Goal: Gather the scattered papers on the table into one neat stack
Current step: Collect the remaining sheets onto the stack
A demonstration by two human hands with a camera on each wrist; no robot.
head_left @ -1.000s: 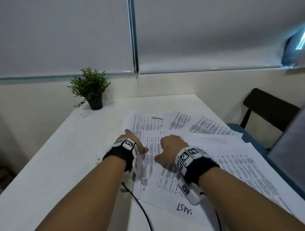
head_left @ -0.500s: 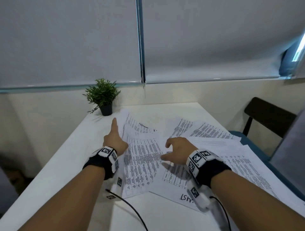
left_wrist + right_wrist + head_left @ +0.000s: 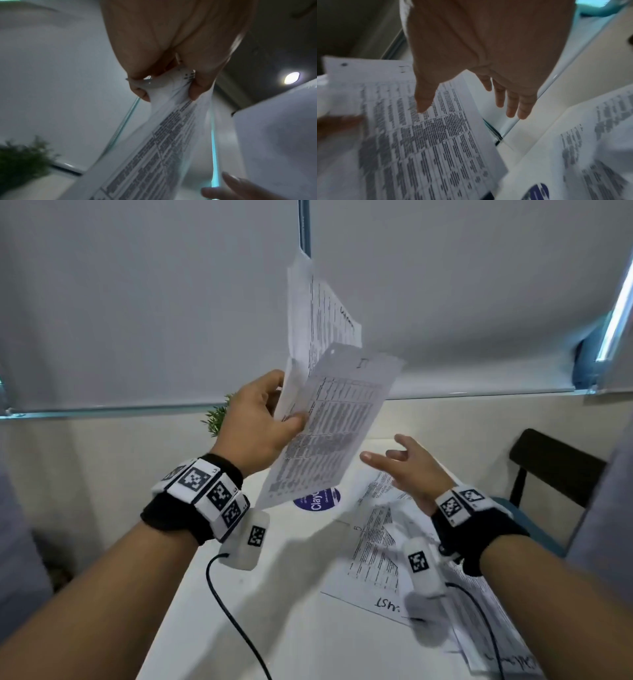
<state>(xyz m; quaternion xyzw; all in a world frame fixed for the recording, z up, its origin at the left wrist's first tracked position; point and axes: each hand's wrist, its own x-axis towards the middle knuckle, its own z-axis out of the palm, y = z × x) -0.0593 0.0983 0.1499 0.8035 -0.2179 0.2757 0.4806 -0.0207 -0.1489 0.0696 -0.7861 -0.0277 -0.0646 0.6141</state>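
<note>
Our left hand point(image 3: 255, 422) pinches two splayed sheets point(image 3: 325, 419) raised above the table point(image 3: 308, 628); our right hand point(image 3: 409, 470), fingers spread and empty, hovers above the papers point(image 3: 376, 542) lying there; we judge the loosely pinched sheets may slip or crease.

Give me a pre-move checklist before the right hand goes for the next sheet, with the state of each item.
1. Left hand grips the lifted sheets: ok, thumb and fingers pinch them in the left wrist view.
2. Lifted sheets squared up: not ok, they fan apart at different angles.
3. Right hand free to pick: ok, fingers spread, holding nothing.
4. Papers left on the table: not ok, several lie overlapping and skewed.
5. Wrist cables clear of the papers: not ok on the right side, one crosses the sheets.
6. Count of sheets in the left hand: cannot tell.
</note>
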